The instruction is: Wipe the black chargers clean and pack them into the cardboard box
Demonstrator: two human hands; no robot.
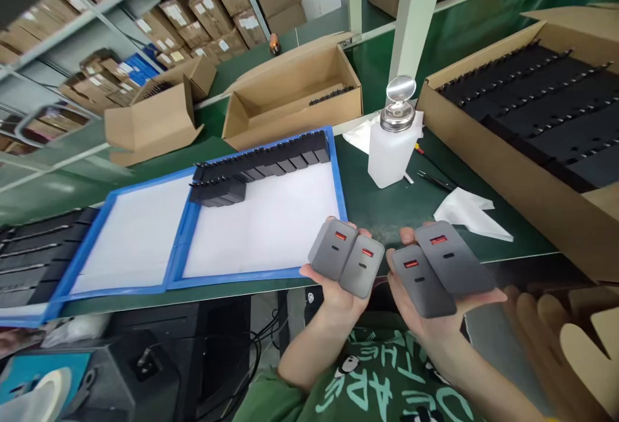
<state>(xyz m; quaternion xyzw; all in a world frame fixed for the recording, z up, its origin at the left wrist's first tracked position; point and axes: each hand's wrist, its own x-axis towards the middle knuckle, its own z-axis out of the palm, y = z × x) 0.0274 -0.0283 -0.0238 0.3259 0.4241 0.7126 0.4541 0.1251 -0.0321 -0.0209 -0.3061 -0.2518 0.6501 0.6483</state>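
White bottle [393, 154] (landmark): stood on the green desk [371, 210] and topped with metal; all places below are given from it.
Left hand [338, 294]: turned palm up in front of the bottle, slightly to its left; the left pair of grey blocks [333, 251] is grasped, fingertips being partly visible beyond the upper edges.
Right hand [407, 302]: turned palm up in front of the bottle, slightly to its right; the right pair of grey blocks [458, 259] is grasped, the outer block being set farther forward than the inner.
Port faces: turned upward on all four blocks; one red-lined port and one small dark slot are shown on each.
Blue-rimmed tray [275, 228]: laid left of the bottle; a long row of black blocks [271, 159] is lined along its far edge, with a shorter row [218, 193] set at its left.
Open carton [290, 122]: placed behind the bottle, to its left.
Large carton [505, 180]: placed right of the bottle and filled with black pieces [527, 86].
White tissue [464, 209]: crumpled on the desk, right of the bottle.
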